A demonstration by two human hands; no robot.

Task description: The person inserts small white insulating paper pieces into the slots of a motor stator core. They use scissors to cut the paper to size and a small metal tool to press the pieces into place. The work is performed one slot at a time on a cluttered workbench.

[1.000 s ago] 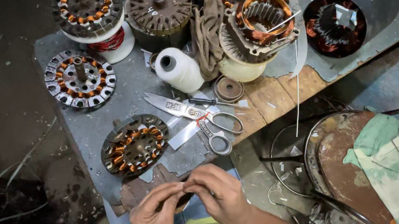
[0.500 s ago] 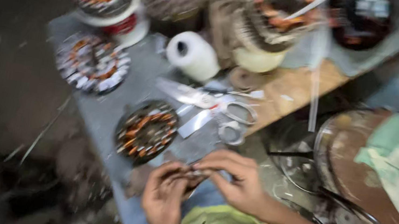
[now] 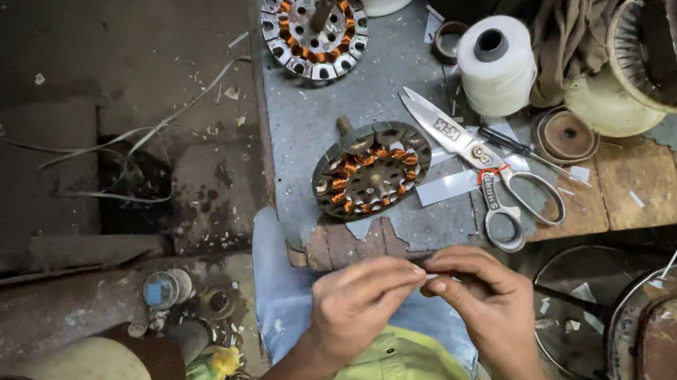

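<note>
The left hand and right hand are pinching a thin, pale strip between closed fingertips, just above the lap. Farther off, a round metal motor part with shiny copper wire and silver scissors are lying on the grey worktop.

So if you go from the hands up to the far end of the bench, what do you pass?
Left hand and right hand → wound stator → scissors → white thread spool → second stator with a shaft
</note>
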